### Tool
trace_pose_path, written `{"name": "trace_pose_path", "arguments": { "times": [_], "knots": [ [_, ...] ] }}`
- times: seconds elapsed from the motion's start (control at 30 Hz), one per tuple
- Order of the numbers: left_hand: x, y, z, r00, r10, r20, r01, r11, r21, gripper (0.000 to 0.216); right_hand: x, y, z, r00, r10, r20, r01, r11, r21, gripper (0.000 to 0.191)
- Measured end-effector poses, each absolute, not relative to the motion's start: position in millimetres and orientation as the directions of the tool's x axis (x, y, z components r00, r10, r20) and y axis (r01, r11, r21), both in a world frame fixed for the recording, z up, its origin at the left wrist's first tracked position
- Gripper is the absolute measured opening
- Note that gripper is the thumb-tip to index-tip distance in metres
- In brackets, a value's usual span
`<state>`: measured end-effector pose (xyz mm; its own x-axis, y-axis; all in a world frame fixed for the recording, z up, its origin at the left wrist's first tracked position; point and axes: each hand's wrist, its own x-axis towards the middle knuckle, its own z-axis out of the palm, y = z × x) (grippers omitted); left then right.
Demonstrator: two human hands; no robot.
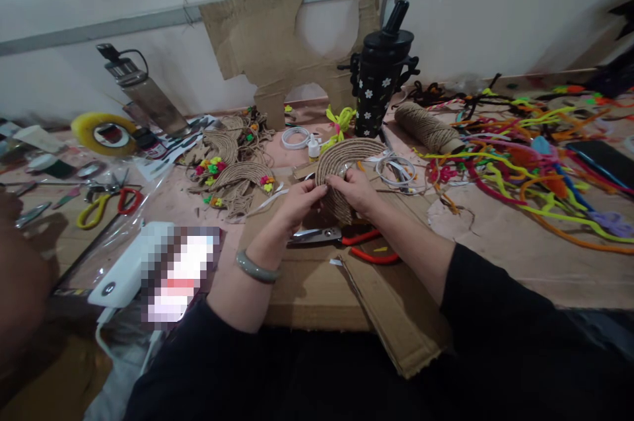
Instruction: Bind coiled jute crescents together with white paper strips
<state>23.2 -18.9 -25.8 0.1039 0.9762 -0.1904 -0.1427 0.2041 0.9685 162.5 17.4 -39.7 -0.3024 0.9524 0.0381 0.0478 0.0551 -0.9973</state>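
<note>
- A pale wall [475, 24] with a grey strip runs behind a pinkish counter [505, 269]; a brown cardboard cutout [265, 31] stands against it.
- At the far left, another person's blurred arm [22, 289] comes in beside scissors with yellow and red handles [94, 211].
- Next come a yellow roll of tape [84, 133], a white power bank [131, 266] with cables, and a tilted grey bottle [151, 100] with a dark cap.
- Several arched tan rope pieces with small bright flowers [242, 175] lie left of the hands.
- The left hand [304, 199], a grey-green bangle [257, 267] on its wrist, is nearly closed, thumb and fingers pinching the near left edge of a ribbed tan rope arch [331, 160].
- This arch is held above a flat brown cardboard sheet [297, 285], over red-handled metal scissors [327, 234].
- The right hand [356, 193] grips the arch's inner side, thumb next to the left one, fingers curled.
- Behind the arch stands a black tumbler with white flowers [375, 87].
- To its right lie a tan twine spool [426, 127] and a tangle of colourful fuzzy stems [528, 180].
</note>
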Motion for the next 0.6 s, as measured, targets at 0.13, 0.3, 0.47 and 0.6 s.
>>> {"name": "trace_pose_path", "arguments": {
  "times": [0.13,0.3,0.47,0.6],
  "knots": [
    [23.3,-18.9,-26.1,0.1,0.977,-0.19,-0.138,0.203,0.969,0.025,163.0,17.1,-39.3,-0.304,0.952,0.034,0.064,0.056,-0.996,0.029],
    [22.7,-17.9,-27.5,0.097,0.976,-0.193,-0.12,0.204,0.971,0.026,162.4,15.0,-36.3,-0.302,0.953,0.029,0.033,0.04,-0.999,0.028],
    [22.4,-17.9,-27.4,0.098,0.979,-0.18,-0.11,0.19,0.976,0.026,162.0,15.0,-36.2,-0.319,0.947,0.026,0.011,0.031,-0.999,0.027],
    [22.5,-18.3,-27.2,0.101,0.978,-0.18,-0.118,0.191,0.974,0.028,162.1,16.2,-38.3,-0.298,0.954,0.039,0.039,0.053,-0.998,0.027]
  ]
}}
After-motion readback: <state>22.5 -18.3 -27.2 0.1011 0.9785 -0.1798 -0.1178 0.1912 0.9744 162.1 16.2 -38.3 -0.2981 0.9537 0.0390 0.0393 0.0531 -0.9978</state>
